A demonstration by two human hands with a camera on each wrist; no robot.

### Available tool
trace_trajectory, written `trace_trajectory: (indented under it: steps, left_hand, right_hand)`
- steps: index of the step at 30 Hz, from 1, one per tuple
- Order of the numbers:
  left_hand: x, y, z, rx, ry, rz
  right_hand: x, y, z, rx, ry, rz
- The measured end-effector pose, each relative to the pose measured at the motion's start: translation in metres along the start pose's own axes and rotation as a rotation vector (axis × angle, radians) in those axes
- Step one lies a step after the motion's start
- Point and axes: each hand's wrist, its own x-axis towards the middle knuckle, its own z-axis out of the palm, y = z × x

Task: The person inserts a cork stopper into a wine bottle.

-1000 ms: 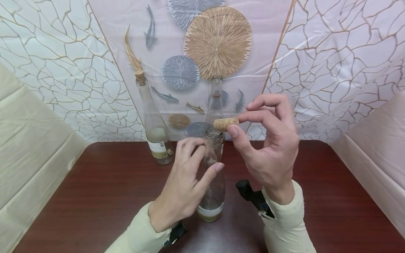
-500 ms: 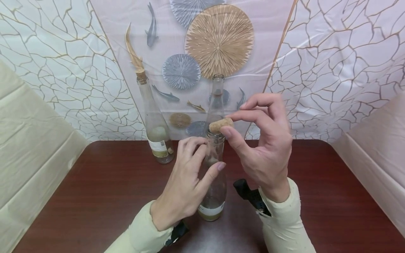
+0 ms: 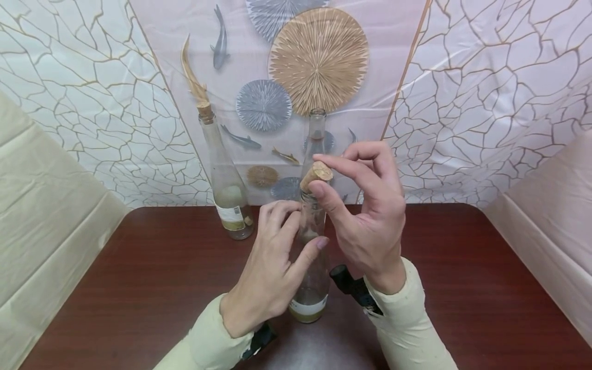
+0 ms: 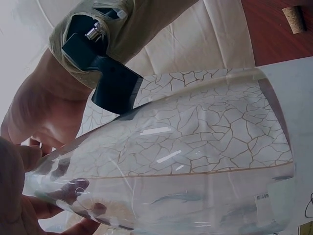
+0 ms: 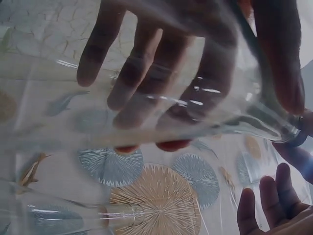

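In the head view my right hand pinches a cork between thumb and index finger. Tilted, the cork has its lower end at the mouth of a clear glass bottle standing upright. I cannot tell whether that end is inside the neck. My left hand grips the bottle just below its mouth, thumb in front and fingers behind. Through the glass, the right wrist view shows the left hand's fingers around the far side. The bottle's body fills much of the left wrist view.
Behind, at left, stands a clear bottle with a cork stopper. Another bottle rises behind the held one. A loose cork is on the dark red table. A patterned backdrop closes off the back.
My right hand has moved left and turned the cork from lying sideways to a steep tilt over the bottle mouth. The left hand has kept its grip on the bottle.
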Motion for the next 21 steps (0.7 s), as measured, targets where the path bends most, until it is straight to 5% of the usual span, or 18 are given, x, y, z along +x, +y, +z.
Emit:
trace_trajectory:
  steps: [21]
  left_hand:
    - [0.0003,-0.0007,0.0002,0.003,0.003,0.015]
  right_hand:
    - [0.0003,-0.0062,-0.0089,-0.135,-0.134,-0.009]
